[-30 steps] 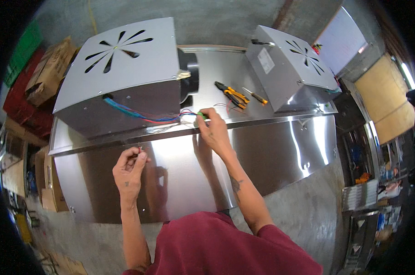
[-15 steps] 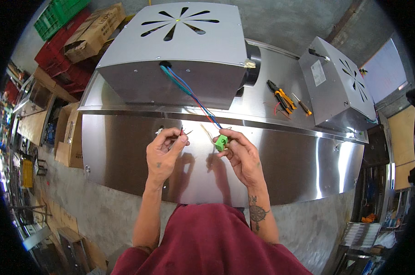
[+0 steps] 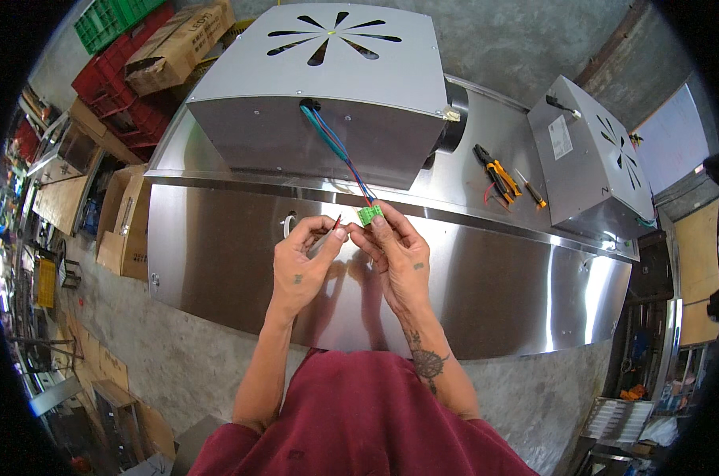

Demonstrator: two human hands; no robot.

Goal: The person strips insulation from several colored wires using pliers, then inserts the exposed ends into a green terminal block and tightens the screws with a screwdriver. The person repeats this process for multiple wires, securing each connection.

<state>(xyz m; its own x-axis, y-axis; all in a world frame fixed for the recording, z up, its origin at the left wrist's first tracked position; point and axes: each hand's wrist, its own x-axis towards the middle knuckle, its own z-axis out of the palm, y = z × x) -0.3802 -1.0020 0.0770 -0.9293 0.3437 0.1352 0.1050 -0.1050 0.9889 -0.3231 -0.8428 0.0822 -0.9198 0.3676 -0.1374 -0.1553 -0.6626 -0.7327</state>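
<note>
My right hand [image 3: 403, 258] pinches a green terminal block connector [image 3: 370, 215] between thumb and fingers. Blue, red and green wires [image 3: 339, 151] run down to it from a hole in the front of a large grey metal box [image 3: 320, 143]. Close beside it, my left hand [image 3: 300, 266] is closed on thin wire, whose red end [image 3: 339, 220] sticks up past the thumb. A white cable [image 3: 287, 227] shows at a hole in the steel panel behind that hand. The fingertips of both hands almost meet; whether any wire from the left hand enters the block, I cannot tell.
Both hands are over a shiny steel panel [image 3: 486, 293]. Pliers with orange and black handles [image 3: 502, 178] and a screwdriver [image 3: 534, 193] lie farther back right, before a second grey box [image 3: 585, 151]. Cardboard boxes [image 3: 177, 51] and red crates [image 3: 117, 95] stand at left.
My right hand has moved left and slightly up with the green terminal block, turning it. My left hand has shifted a little right, so the hands are closer together. The view has shifted slightly.
</note>
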